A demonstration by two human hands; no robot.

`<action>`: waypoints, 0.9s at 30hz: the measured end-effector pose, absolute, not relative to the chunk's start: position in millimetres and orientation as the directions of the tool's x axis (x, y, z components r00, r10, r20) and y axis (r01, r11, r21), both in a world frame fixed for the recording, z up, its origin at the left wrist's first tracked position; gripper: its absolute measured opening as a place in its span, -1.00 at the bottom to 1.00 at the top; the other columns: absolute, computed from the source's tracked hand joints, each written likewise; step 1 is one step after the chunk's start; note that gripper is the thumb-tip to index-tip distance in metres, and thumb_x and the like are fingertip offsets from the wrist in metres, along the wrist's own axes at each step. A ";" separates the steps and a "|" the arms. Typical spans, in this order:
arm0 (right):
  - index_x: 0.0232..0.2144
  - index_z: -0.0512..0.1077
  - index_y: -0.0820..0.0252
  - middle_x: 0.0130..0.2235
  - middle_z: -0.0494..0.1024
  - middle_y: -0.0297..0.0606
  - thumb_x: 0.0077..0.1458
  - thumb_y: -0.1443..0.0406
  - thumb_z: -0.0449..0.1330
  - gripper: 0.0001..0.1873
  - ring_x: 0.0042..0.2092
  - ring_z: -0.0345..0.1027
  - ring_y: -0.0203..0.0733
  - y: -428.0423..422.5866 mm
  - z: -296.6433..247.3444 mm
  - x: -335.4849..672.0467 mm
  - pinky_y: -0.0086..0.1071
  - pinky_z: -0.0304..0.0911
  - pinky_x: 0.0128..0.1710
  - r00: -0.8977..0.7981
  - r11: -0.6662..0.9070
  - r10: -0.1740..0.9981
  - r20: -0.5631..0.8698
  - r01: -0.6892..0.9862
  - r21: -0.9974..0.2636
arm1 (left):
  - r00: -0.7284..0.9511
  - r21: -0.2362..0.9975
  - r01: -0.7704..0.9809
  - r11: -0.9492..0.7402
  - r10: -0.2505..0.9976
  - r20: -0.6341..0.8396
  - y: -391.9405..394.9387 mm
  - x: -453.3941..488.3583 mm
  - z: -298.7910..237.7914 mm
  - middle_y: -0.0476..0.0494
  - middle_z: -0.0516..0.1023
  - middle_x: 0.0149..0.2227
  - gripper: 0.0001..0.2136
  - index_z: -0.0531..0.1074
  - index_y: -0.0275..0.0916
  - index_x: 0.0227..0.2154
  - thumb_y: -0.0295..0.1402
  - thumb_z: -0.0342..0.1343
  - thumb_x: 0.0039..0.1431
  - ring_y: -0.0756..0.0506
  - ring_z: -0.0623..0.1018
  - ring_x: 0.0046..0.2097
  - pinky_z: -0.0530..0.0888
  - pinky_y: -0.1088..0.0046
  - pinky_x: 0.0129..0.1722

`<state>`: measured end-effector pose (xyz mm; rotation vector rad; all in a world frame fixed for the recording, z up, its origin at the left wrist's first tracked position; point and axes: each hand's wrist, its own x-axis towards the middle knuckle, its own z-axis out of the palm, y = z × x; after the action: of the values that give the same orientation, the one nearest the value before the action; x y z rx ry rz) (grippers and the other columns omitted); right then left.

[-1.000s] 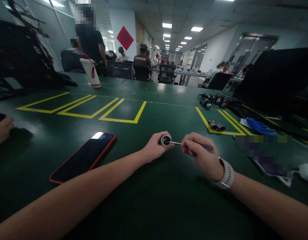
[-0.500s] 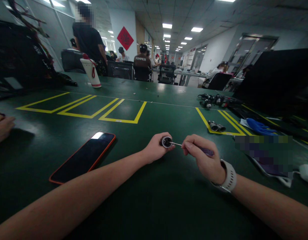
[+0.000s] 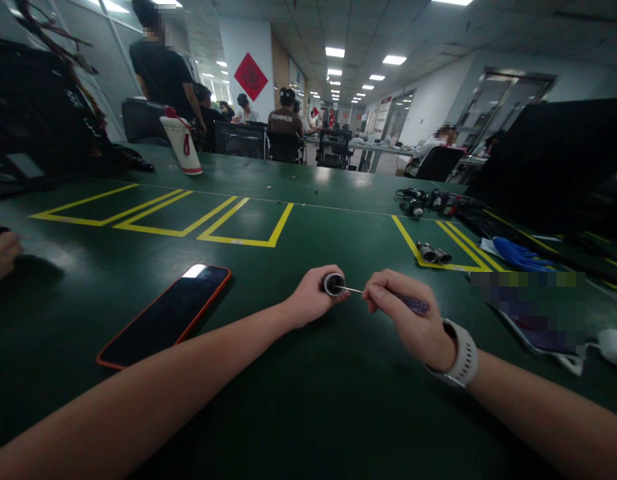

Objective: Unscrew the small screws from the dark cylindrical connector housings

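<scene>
My left hand (image 3: 312,295) is wrapped round a small dark cylindrical part with a silvery round rim (image 3: 333,285), its open end turned towards me. My fingers hide most of its body. In my right hand (image 3: 405,310) is a screwdriver (image 3: 413,305) with a translucent purplish handle, gripped between thumb and fingers. Its thin metal shaft points left, and the tip is inside the part's open end. What the tip touches in there is too dark to tell. Both hands are just above the green table (image 3: 308,400).
A phone in an orange case (image 3: 165,317) lies left of my forearm. Two metal cylinders (image 3: 433,253) sit by yellow tape at right, near cabled parts (image 3: 428,200), a blue glove (image 3: 521,252) and a tablet-like device (image 3: 533,320). Another person's hand (image 3: 3,253) is at far left.
My hands stay nearly in place, with the screwdriver tip still in the part. The other person's hand at far left has shifted slightly left, and the standing person in the background has moved left.
</scene>
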<state>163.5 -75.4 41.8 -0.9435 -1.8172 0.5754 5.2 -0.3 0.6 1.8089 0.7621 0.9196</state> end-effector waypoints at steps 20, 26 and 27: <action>-0.64 0.27 0.22 -0.62 0.27 -0.40 0.15 0.30 0.02 -0.67 -0.56 0.14 -0.38 -75.3 56.8 161.8 -0.43 0.04 -0.56 -0.255 0.546 0.836 0.486 0.480 -0.687 | 0.567 0.753 0.338 -0.564 0.761 0.315 0.0 3.4 -1.5 0.02 0.37 -0.49 -0.90 0.37 -0.27 -0.48 -0.40 0.18 -0.08 0.00 0.36 -0.42 0.30 0.48 -0.41; -0.65 0.35 0.23 -0.66 0.30 -0.41 0.11 0.28 0.07 -0.68 -0.59 0.13 -0.42 -63.3 51.2 168.0 -0.49 0.00 -0.61 -0.136 0.363 0.931 0.340 0.223 -0.905 | 0.575 0.747 0.361 -0.558 0.764 0.292 -0.9 3.1 1.1 -0.01 0.41 -0.45 -0.88 0.38 -0.28 -0.45 -0.40 0.19 -0.09 -0.02 0.39 -0.40 0.32 0.46 -0.39; -0.65 0.36 0.23 -0.67 0.30 -0.41 0.10 0.28 0.08 -0.69 -0.60 0.11 -0.43 -61.9 49.9 168.8 -0.49 -0.02 -0.62 -0.122 0.345 0.937 0.327 0.182 -0.921 | 0.575 0.753 0.357 -0.553 0.765 0.290 -0.8 3.0 1.6 -0.01 0.41 -0.45 -0.88 0.38 -0.28 -0.45 -0.40 0.19 -0.09 -0.01 0.39 -0.40 0.32 0.46 -0.39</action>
<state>168.8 -61.9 49.9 -1.0434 -1.5653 0.9068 3.0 -0.8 1.6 2.1583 0.8904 0.8141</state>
